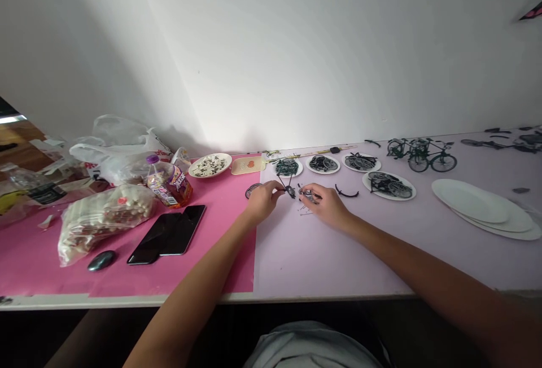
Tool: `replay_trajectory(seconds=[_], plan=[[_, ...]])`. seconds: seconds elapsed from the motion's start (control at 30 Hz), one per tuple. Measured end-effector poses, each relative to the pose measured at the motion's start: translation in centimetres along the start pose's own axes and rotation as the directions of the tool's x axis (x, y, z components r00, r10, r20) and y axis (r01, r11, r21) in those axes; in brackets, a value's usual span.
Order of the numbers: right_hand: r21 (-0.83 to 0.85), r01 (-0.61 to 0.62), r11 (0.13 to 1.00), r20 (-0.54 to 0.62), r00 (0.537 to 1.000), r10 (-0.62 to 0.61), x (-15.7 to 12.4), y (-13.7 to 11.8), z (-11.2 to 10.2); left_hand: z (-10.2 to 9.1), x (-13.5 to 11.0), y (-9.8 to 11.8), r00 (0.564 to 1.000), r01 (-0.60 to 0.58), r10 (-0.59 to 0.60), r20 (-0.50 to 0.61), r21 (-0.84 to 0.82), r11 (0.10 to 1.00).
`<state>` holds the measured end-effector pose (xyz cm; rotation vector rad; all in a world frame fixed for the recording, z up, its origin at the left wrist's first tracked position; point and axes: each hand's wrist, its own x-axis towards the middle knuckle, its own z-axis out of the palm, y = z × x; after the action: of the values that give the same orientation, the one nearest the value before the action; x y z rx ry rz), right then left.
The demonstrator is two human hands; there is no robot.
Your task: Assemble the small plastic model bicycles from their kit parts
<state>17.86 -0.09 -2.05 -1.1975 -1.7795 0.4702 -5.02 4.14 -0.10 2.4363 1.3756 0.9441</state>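
Over the pale lilac part of the table, my left hand pinches a thin dark model bicycle part with spindly rods sticking out. My right hand is closed close beside it, its fingertips around a small dark piece that is partly hidden. Several thin pins lie on the surface under the right fingers. A small black spoked wheel rests behind my left hand. To the right of my right hand lies a curved black strip.
Plates of dark parts and green parts line the back. Assembled model bicycles stand at right, near stacked white plates. On the pink side are phones, a mouse, a bottle and a filled bag.
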Motion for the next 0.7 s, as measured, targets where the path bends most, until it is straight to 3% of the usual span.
replay_trajectory(seconds=[0.23,0.7], plan=[[0.019,0.005,1.000,-0.032,0.999,-0.005,-0.1,0.4,0.1,1.7,-0.6,0.7,0.998,-0.059,0.061,0.018,-0.112,0.992],[0.014,0.012,1.000,-0.060,0.998,-0.011,-0.1,0.1,0.0,1.8,-0.7,0.7,0.999,-0.022,0.027,0.045,-0.110,0.994]])
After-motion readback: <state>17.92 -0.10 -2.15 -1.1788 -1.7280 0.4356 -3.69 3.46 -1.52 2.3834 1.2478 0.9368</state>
